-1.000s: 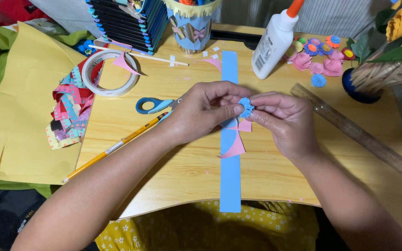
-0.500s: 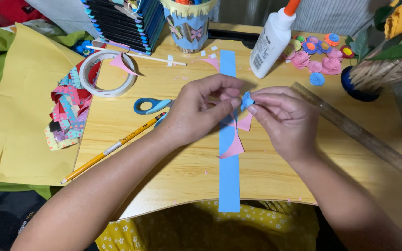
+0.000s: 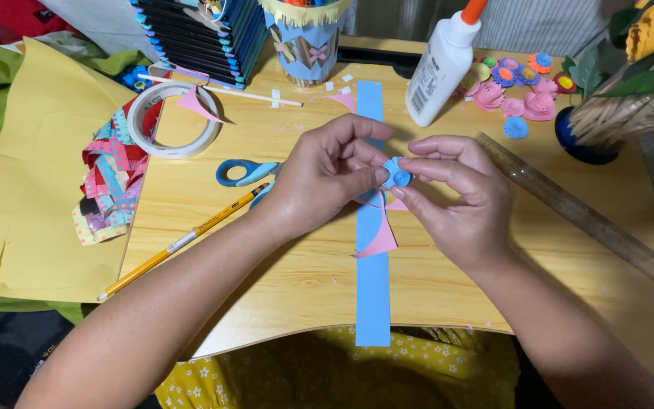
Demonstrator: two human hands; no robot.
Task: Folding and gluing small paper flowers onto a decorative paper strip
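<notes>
Smooth pale wood-grain table (image 3: 266,250), matt blue paper strip (image 3: 372,280), small blue rolled paper flower (image 3: 399,175), matt pink paper scraps (image 3: 378,241), glossy white plastic glue bottle (image 3: 440,72), glossy tape roll (image 3: 174,120), matt yellow paper sheet (image 3: 32,189)

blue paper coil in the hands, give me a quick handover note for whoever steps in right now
Left hand: thumb and fingers pinch the small blue paper coil from its left side.
Right hand: fingers pinch the same coil from the right, above the table.
Below the hands: long blue paper strip lying flat, pink paper pieces on it.
Nearby: glue bottle, scissors, pencil, tape roll, ruler.
Done: coil looks rolled; finished paper flowers sit by the glue.
Left: coil not yet set down.
</notes>
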